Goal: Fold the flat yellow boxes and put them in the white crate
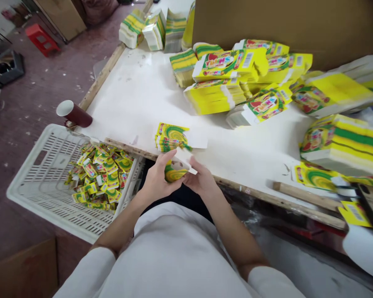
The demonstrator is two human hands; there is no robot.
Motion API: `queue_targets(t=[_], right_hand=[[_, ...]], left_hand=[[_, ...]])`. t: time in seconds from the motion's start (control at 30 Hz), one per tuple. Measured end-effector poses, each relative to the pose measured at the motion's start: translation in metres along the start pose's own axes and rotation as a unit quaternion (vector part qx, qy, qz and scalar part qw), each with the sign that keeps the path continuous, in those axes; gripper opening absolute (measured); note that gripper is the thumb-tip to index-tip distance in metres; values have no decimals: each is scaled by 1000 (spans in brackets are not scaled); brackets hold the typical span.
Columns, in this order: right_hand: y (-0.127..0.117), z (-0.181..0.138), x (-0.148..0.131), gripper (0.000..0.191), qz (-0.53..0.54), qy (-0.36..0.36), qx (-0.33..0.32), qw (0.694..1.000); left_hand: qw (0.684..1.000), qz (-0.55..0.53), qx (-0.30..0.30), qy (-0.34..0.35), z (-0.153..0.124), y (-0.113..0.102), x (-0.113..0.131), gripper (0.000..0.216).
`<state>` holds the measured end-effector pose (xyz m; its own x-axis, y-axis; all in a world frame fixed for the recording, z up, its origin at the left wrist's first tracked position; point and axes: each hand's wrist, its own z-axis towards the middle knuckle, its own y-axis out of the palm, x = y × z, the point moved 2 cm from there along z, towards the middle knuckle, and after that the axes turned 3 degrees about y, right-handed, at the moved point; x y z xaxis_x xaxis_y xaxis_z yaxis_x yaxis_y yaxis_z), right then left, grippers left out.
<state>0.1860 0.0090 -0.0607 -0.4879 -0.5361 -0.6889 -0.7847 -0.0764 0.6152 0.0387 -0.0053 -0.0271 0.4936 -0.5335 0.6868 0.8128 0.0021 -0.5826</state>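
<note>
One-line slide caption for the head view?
Left hand and right hand hold a small yellow carton beside a white crate of cartons.

Glossy printed card carton (pixel 175 169), matt white tabletop (pixel 136 95) edged in rough wood, slotted white plastic crate (pixel 43 165).

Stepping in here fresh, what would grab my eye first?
The bright yellow stacks of flat packaging, piled across the far right of the white table. Next, at the near edge, the left hand and right hand together holding one small carton. Left of them, a white crate holds a heap of folded boxes.
</note>
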Motion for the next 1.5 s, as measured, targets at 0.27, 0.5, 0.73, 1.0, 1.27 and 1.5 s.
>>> queue_targets(t=[0.27, 0.5, 0.73, 1.0, 1.27, 1.5], right_hand=[[-1, -6, -7, 45, -59, -88, 34, 994], [-1, -7, -9, 65, -252, -157, -17, 955], [12, -26, -1, 53, -453, -292, 13, 842], [-14, -17, -16, 51, -474, -315, 46, 821], [-26, -20, -39, 26, -519, -293, -61, 801], [-11, -10, -20, 66, -434, -282, 25, 855]], left_hand=[[997, 36, -67, -13, 6, 5, 4, 51], [985, 56, -133, -89, 4, 5, 1, 48], [990, 24, -128, -58, 6, 5, -8, 77], [986, 106, -88, -98, 7, -18, -2, 53], [991, 57, -109, -57, 15, -30, -12, 57], [989, 96, -89, -68, 9, -30, -7, 54]])
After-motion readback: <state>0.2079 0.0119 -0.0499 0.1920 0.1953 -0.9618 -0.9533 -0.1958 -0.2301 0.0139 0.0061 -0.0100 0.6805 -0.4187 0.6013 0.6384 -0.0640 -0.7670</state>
